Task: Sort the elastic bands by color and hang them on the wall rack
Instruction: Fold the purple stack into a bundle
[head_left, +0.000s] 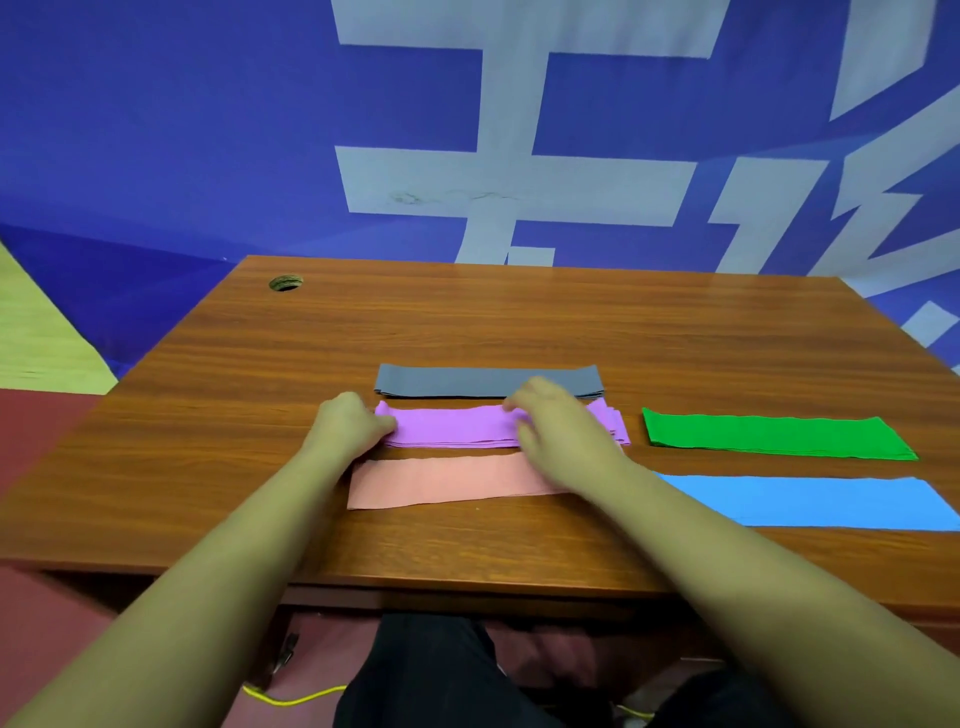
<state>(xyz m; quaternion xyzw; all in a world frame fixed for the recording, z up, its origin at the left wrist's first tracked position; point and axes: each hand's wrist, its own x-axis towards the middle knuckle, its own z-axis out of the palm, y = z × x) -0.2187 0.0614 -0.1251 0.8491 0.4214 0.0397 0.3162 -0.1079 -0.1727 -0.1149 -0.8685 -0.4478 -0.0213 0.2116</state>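
Stack of flat purple bands (457, 430): left hand (353, 423) pinches end; right hand (558, 428) grip unclear.

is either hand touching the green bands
No, the left hand and the right hand are both on the purple bands, and the green bands lie off to the right.

You have five elastic-band piles: grey pile (457, 379), purple pile (452, 427), pink pile (441, 483), green pile (769, 436), blue pile (831, 501). One wooden desk (467, 322), one cable hole (285, 283) at eleven o'clock.
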